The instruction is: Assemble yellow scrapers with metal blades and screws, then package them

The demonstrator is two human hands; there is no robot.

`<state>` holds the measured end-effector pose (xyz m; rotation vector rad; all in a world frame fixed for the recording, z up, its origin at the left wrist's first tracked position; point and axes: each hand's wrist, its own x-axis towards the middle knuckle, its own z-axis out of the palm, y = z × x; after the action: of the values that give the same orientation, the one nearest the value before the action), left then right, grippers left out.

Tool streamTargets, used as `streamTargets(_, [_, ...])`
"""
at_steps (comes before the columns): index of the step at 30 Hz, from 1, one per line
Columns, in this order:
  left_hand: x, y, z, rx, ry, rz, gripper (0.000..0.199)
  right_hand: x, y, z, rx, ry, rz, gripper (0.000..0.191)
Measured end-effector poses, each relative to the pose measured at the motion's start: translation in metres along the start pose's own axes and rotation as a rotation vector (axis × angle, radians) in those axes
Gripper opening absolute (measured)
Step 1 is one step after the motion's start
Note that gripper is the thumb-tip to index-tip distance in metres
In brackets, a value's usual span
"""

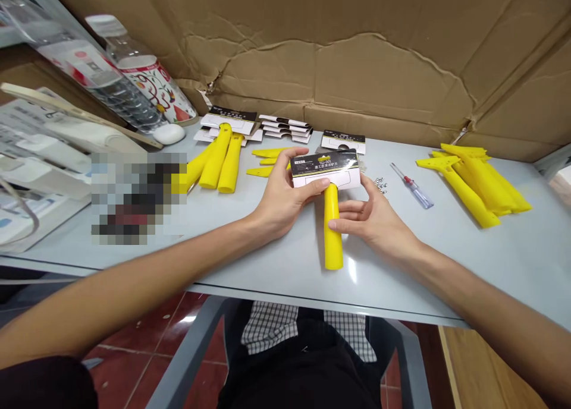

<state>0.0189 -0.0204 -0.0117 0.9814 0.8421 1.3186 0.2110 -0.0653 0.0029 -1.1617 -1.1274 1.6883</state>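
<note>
A yellow scraper [333,236] is held over the front of the table, its head covered by a folded black-and-white header card [341,174]. My left hand [283,198] pinches the card's left side, thumb across its white front. My right hand [379,222] has its thumb and fingers around the scraper's yellow handle, with the index finger up near the card's right edge. The handle's round end points towards me. Behind the right hand lie small metal screws [380,185] and a screwdriver [413,186] with a clear handle.
More yellow scraper handles [479,183] are piled at right. Carded scrapers [216,159] lie at left, flat yellow pieces [267,159] beside them. Spare header cards [285,128] and another card [343,141] sit near the cardboard wall [357,70]. Bottles [147,76] stand back left, near a blurred patch.
</note>
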Motion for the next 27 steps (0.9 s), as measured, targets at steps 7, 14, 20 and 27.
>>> streamTargets(7, [-0.001,0.002,0.002,-0.07,-0.037,-0.095,0.091,-0.001,0.003,-0.005,-0.026,-0.032,-0.078,0.145])
streamTargets(14, [0.0,0.004,0.002,-0.072,-0.057,-0.083,0.083,-0.004,-0.003,-0.004,-0.065,-0.098,-0.153,0.136])
streamTargets(20, [0.008,0.008,-0.002,0.025,-0.007,-0.027,0.055,-0.002,-0.001,-0.004,-0.067,0.002,-0.084,0.145])
streamTargets(27, [0.022,0.012,-0.013,0.133,0.075,0.006,0.056,-0.006,-0.003,-0.005,-0.239,-0.039,-0.122,0.12])
